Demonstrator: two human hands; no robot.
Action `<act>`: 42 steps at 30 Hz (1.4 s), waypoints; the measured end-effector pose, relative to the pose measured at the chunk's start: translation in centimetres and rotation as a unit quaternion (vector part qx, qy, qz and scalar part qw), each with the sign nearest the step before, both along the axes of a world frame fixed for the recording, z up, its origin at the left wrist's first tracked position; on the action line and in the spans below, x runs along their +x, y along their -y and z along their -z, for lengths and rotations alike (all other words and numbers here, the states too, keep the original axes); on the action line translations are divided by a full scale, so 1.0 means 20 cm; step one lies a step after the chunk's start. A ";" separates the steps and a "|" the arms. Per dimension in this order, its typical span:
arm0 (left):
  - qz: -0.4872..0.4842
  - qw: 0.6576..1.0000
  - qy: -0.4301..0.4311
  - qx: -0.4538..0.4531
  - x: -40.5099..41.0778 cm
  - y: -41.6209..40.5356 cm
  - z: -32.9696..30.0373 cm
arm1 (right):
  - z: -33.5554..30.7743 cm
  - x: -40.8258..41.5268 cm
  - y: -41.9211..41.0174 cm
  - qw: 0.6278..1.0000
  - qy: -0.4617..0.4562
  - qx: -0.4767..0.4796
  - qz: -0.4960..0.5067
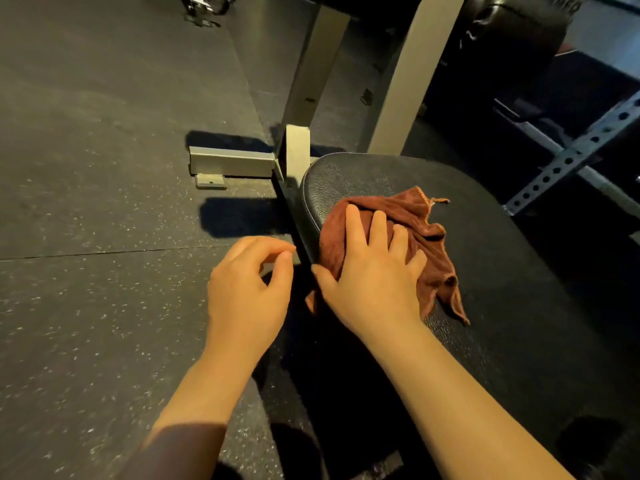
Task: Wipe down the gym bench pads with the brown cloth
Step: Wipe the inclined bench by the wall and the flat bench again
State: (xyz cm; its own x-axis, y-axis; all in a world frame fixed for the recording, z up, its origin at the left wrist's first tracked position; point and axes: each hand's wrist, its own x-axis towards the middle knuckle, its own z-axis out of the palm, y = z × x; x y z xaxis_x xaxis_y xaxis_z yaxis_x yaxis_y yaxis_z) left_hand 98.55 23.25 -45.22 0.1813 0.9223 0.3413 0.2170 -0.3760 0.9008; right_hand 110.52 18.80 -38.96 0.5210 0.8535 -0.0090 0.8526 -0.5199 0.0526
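The black bench pad (502,271) runs from the centre towards the lower right. A crumpled brown cloth (415,220) lies on the pad's left edge, near its rounded far end. My right hand (374,271) lies flat on the cloth with straight, spread fingers, pressing it onto the pad; the thumb sits at the pad's side edge. My left hand (249,289) hovers just left of the pad over the floor, fingers loosely curled, holding nothing. Part of the cloth hangs over the pad's side under my right hand.
The bench's grey metal foot (232,164) and upright post (296,154) stand beyond the pad's end. Two pale frame beams (412,74) rise behind. A perforated steel rail (575,157) crosses at the right. Dark speckled rubber flooring (104,202) fills the left.
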 end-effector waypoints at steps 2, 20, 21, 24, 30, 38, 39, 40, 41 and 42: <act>-0.005 0.998 0.032 -0.055 0.00 0.00 -0.02 | 0.00 0.00 -0.12 1.000 -0.005 0.014 0.015; 0.185 0.926 -0.179 0.277 0.40 -0.23 -0.07 | 0.03 0.28 0.48 0.978 -0.148 0.148 -0.019; 0.188 0.922 -0.178 0.287 0.39 -0.27 -0.07 | 0.05 0.27 0.49 0.979 -0.137 0.149 -0.011; 0.210 0.909 -0.241 0.269 0.39 -0.42 -0.14 | 0.07 0.26 0.47 0.989 -0.098 0.115 -0.008; 0.240 0.913 -0.310 0.118 0.52 -0.64 -0.25 | 0.05 0.26 0.45 0.996 -0.074 0.052 0.007; 0.157 0.967 -0.168 0.111 0.31 -0.11 -0.05 | 0.03 0.23 0.45 0.996 -0.075 0.033 0.017; 0.154 0.970 -0.148 0.120 0.30 -0.07 -0.04 | 0.03 0.23 0.45 0.996 -0.077 0.034 0.017; 0.155 0.969 -0.147 0.120 0.30 -0.06 -0.03 | 0.03 0.24 0.45 0.996 -0.077 0.036 0.016; 0.161 0.968 -0.159 0.108 0.30 -0.06 -0.04 | 0.03 0.24 0.46 0.996 -0.075 0.035 0.014; 0.166 0.967 -0.176 0.084 0.31 -0.06 -0.06 | 0.03 0.24 0.46 0.997 -0.071 0.034 0.013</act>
State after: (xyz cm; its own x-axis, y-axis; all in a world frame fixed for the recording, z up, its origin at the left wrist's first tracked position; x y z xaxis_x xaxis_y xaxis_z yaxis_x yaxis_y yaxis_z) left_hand 104.80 24.41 -43.94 0.5901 0.7304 0.3440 0.3420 -0.6121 0.7130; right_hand 115.28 9.56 -39.55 0.5403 0.8411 -0.0271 0.8353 -0.5399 -0.1036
